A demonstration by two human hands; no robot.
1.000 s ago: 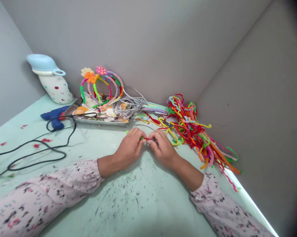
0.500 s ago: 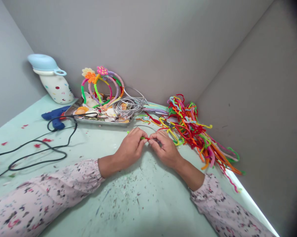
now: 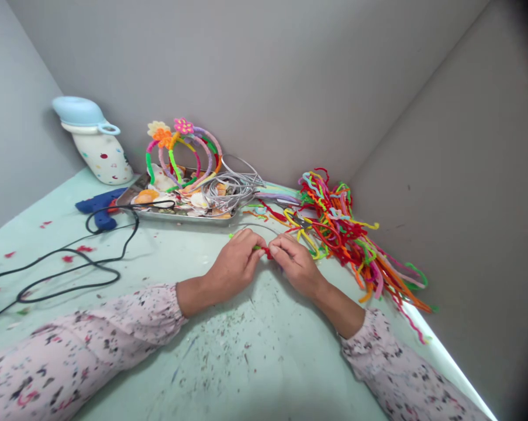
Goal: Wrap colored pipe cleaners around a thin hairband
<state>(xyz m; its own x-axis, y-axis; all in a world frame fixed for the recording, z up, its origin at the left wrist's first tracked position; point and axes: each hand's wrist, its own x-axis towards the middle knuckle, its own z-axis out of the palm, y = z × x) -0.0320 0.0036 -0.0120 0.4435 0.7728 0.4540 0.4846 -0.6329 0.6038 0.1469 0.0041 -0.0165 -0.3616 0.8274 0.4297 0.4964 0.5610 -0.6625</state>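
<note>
My left hand [image 3: 234,264] is closed, its thumb and forefinger pinching a fuzzy pipe cleaner piece that shows green at the fingers. Between my two hands a short red pipe cleaner [image 3: 268,252] shows, bunched against the green part. The fingertips of my right hand [image 3: 299,266] are pinched at the other side of the red bit. A thin grey wire [image 3: 257,225] curves behind both hands; whether it runs inside the held piece is hidden. A bright green tip pokes out behind my left knuckles.
Behind stands a metal tray [image 3: 189,218] with flower headbands [image 3: 171,155], scraps and coiled grey wire [image 3: 235,188]. Left are a blue glue gun [image 3: 97,206], its black cord [image 3: 71,251] and a white bottle [image 3: 103,155]. Right lie yellow-handled pliers [image 3: 305,223] and a pipe cleaner heap [image 3: 334,216].
More red pipe cleaner shows between my hands. My right fingertips have shifted slightly right, away from the left ones. The view has moved a little.
</note>
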